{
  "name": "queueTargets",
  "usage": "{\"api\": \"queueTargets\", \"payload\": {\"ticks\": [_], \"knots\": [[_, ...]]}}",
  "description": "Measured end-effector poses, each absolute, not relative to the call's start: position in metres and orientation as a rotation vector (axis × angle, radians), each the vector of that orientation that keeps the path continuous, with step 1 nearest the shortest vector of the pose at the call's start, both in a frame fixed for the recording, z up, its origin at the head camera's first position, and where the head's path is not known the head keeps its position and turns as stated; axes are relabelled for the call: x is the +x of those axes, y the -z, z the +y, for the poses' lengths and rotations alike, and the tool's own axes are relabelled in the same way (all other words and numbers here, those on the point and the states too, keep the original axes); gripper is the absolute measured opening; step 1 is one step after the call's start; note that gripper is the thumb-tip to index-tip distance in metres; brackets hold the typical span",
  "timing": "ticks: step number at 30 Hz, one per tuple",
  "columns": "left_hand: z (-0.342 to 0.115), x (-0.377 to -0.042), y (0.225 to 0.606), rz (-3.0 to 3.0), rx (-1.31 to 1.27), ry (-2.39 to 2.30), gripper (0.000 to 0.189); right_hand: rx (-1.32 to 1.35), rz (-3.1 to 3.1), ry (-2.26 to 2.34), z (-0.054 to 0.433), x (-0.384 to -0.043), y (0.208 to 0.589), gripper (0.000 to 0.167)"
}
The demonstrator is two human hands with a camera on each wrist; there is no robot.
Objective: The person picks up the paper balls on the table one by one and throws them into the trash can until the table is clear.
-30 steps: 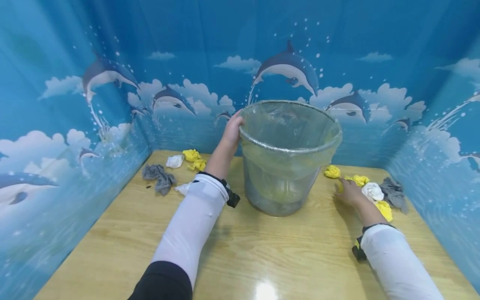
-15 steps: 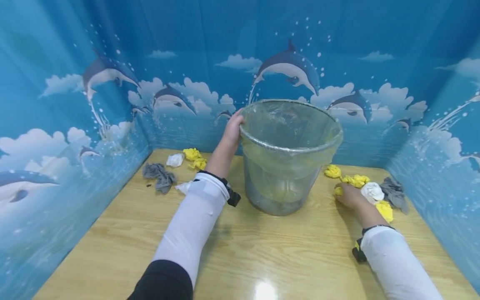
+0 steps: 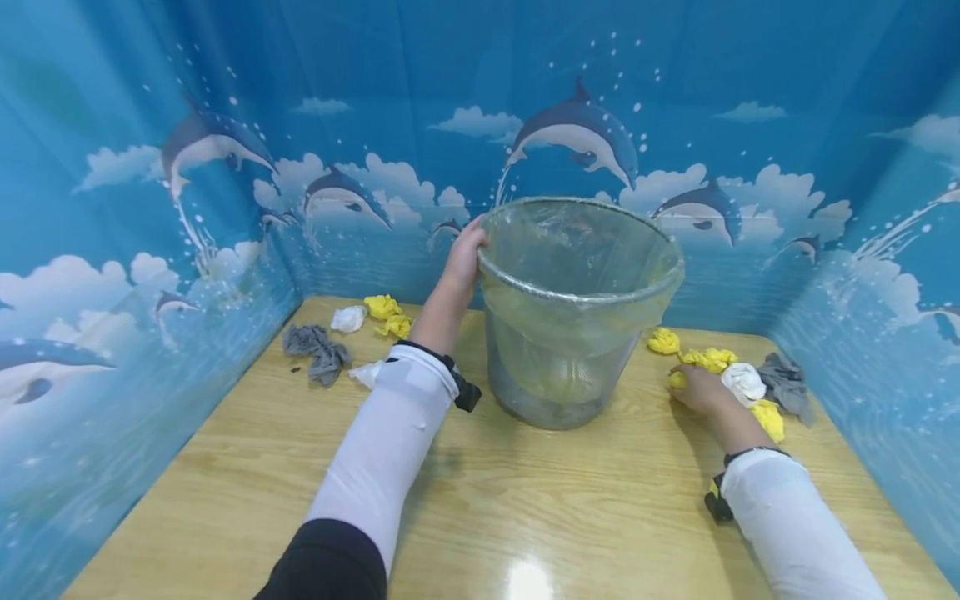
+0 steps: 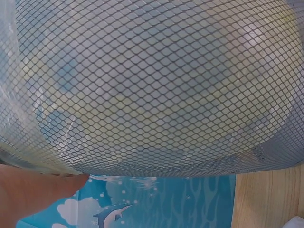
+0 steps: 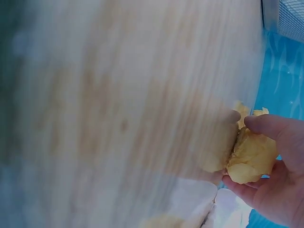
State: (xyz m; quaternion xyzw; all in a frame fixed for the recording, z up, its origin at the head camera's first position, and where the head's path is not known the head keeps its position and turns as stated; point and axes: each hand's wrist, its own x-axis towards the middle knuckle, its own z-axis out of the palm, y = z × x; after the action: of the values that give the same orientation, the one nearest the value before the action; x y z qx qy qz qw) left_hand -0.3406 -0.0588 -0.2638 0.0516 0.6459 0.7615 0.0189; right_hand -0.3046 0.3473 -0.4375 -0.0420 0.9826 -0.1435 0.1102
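Note:
A mesh wastebasket (image 3: 551, 367), lined with a clear yellowish plastic bag (image 3: 585, 317), stands upright at the middle back of the table. My left hand (image 3: 465, 254) holds its left rim; in the left wrist view only part of this hand shows, under the mesh. Over on the right, my right hand (image 3: 703, 392) grips a ball of crumpled yellow paper (image 5: 251, 154), thumb on one side and fingers on the other. The ball is at the tabletop. Beside that hand lie more crumpled yellow paper (image 3: 711, 359) and a white crumpled ball (image 3: 743, 384).
Grey crumpled pieces lie at the far right (image 3: 785, 387) and far left (image 3: 318, 354). On the left are also a white wad (image 3: 348, 318) and yellow wads (image 3: 383, 307). A dolphin-print curtain (image 3: 420, 100) borders the wooden table (image 3: 465, 500) behind and at both sides.
My right hand's fingers have come round a yellow paper ball and gathered it in, slightly toward me. The left hand and the wastebasket look unmoved.

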Motion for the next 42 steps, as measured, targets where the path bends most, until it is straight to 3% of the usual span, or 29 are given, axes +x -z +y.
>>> {"api": "queueTargets", "payload": {"ticks": [12, 27, 42], "knots": [[-0.059, -0.341, 0.264, 2.003, 0.167, -2.380, 0.067, -0.069, 2.863, 0.470, 0.345, -0.306, 0.432, 0.052], [-0.058, -0.344, 0.264, 1.990, 0.142, -2.382, 0.068, -0.183, 2.948, 0.413, 0.342, -0.307, 0.415, 0.057], [-0.057, -0.343, 0.263, 1.994, 0.126, -2.382, 0.066, -0.203, 3.060, 0.556, 0.326, -0.309, 0.371, 0.051]]}}
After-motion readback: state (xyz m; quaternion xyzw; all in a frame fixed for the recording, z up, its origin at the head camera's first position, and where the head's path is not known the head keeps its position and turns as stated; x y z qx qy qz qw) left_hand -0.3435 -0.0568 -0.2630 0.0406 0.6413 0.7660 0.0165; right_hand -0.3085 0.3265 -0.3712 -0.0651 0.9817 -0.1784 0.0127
